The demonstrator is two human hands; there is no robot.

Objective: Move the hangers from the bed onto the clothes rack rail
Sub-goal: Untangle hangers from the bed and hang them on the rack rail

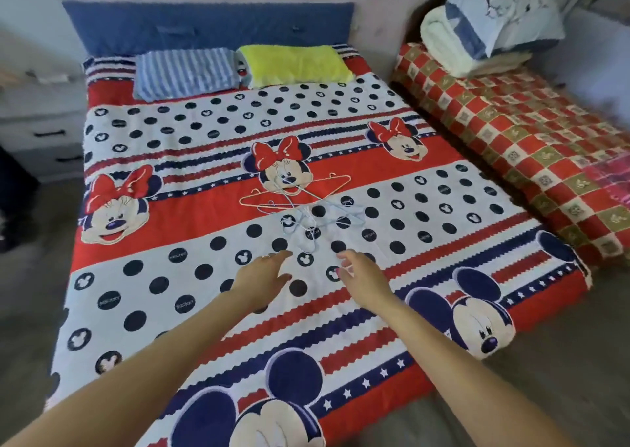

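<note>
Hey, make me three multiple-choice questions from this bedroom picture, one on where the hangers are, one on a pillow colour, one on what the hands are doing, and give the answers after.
1. Where does the pile of hangers lie?
A. mid-bed on the cartoon bedspread
B. on the checked side bed
C. on the floor

2. What colour is the pillow beside the blue striped pillow?
A. red
B. yellow-green
C. white

3. What state are the left hand and right hand in?
A. both gripping hangers
B. one holding a pillow
C. both open, holding nothing

Answers: 1 A, the wire tangle sits on the dotted and red bands mid-bed. 2 B, it is bright yellow-green. 3 C, both hands are just short of the pile with fingers spread.
</note>
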